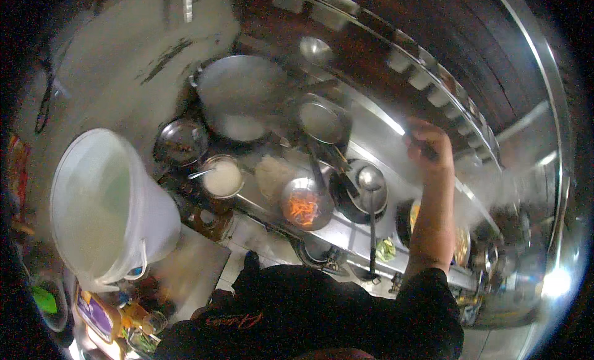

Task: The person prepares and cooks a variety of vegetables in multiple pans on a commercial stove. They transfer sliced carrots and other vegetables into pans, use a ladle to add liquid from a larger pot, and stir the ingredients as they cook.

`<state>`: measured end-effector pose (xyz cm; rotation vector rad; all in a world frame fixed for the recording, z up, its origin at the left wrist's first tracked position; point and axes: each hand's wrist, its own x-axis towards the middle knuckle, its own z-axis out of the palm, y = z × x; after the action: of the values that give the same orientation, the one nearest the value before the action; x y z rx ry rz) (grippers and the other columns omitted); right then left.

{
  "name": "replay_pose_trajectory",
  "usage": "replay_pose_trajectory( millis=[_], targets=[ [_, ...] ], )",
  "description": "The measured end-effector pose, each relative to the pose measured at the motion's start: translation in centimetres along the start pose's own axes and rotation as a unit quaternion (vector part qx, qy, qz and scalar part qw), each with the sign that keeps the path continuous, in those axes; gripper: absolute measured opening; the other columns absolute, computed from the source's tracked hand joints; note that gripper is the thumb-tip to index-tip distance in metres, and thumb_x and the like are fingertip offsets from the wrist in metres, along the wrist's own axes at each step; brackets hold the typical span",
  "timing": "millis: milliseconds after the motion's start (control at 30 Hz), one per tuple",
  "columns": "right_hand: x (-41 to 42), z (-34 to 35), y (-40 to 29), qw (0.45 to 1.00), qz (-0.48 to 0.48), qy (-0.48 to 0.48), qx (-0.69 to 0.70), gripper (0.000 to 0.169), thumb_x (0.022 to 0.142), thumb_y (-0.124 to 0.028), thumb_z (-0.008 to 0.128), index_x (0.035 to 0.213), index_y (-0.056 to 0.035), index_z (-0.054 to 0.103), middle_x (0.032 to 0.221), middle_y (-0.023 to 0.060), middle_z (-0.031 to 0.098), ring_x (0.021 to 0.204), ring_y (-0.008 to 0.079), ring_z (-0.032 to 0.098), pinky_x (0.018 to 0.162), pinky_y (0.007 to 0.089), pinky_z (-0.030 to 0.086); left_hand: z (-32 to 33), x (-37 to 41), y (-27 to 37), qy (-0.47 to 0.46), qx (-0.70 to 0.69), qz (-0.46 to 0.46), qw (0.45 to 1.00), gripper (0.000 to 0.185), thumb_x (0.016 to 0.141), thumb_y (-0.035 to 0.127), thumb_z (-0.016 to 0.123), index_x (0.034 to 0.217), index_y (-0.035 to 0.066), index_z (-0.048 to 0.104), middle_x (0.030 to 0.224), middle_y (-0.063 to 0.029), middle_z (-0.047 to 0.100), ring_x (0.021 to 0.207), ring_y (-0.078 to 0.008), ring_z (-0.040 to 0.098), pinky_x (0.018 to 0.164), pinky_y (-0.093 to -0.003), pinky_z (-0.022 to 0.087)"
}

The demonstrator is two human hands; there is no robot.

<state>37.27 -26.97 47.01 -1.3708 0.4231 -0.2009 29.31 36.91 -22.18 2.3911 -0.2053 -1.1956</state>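
Note:
My right hand (429, 144) is raised above the steel counter, blurred and closed around what looks like a dark handle. A bright metal strip meets the fist, but whether it belongs to the held utensil is unclear. Below my hand, a pan of yellowish food (461, 246) is partly hidden by my forearm. To the left of my arm, a steel ladle (371, 179) rests in a wok, its long handle pointing towards me. Sliced orange vegetables, apparently carrot, lie in a frying pan (287, 200). My left hand is out of view.
A large metal pot (241, 97) stands at the back, beside a smaller pan (320, 121). A container of white food (222, 176) holds a spoon. A big white bucket (160, 220) and a purple-labelled tub (95, 316) are at left. Green leaves (385, 250) lie near the counter's front.

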Motion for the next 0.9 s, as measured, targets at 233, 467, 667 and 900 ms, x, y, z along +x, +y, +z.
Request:
replay_pose_trajectory(
  millis=[233, 467, 667, 900],
  targets=[
    [-16.1, -12.0, -0.3, 0.982, -0.033, 0.166, -0.079, 0.058, 0.071, -0.006, 0.058, 0.124, 0.0167, 0.050, 0.075, 0.0141, 0.060, 0.046, 0.0155, 0.050, 0.039, 0.0257, 0.040, -0.4, 1.2, 2.7, -0.021, 0.098, 0.062, 0.993, 0.036, 0.092, 0.036, 0.055, 0.087, 0.000, 0.062, 0.078, -0.0208, 0.062, 0.069, -0.0335, 0.061, 0.068, -0.0478, 0.048],
    [-31.7, -28.5, 5.7, 0.940, 0.033, 0.287, -0.183, 0.039, 0.077, -0.009, 0.061, 0.115, 0.0028, 0.065, 0.073, 0.0081, 0.065, 0.050, 0.0127, 0.053, 0.044, 0.0247, 0.040, 2.3, 2.4, 9.4, -0.082, 0.266, 0.146, 0.949, 0.037, 0.092, 0.035, 0.054, 0.088, 0.000, 0.062, 0.079, -0.0223, 0.063, 0.070, -0.0348, 0.061, 0.069, -0.0486, 0.049],
    [-38.3, -38.0, 14.9, 0.889, 0.102, 0.353, -0.273, 0.032, 0.074, -0.006, 0.064, 0.104, 0.0015, 0.069, 0.066, 0.0066, 0.064, 0.047, 0.0130, 0.053, 0.042, 0.0271, 0.040, 6.2, 3.3, 21.6, -0.054, 0.370, 0.205, 0.905, 0.037, 0.093, 0.034, 0.053, 0.089, -0.001, 0.063, 0.080, -0.0235, 0.063, 0.072, -0.0360, 0.062, 0.071, -0.0494, 0.049],
    [-44.7, -45.5, 22.1, 0.890, 0.145, 0.397, -0.171, 0.051, 0.066, -0.003, 0.067, 0.116, 0.0062, 0.065, 0.066, 0.0098, 0.065, 0.048, 0.0144, 0.055, 0.047, 0.0297, 0.043, 14.1, -3.5, 37.8, -0.031, 0.259, 0.236, 0.936, 0.046, 0.088, 0.040, 0.061, 0.103, -0.003, 0.063, 0.092, -0.0222, 0.068, 0.091, -0.0355, 0.066, 0.076, -0.0477, 0.051]
  ],
)
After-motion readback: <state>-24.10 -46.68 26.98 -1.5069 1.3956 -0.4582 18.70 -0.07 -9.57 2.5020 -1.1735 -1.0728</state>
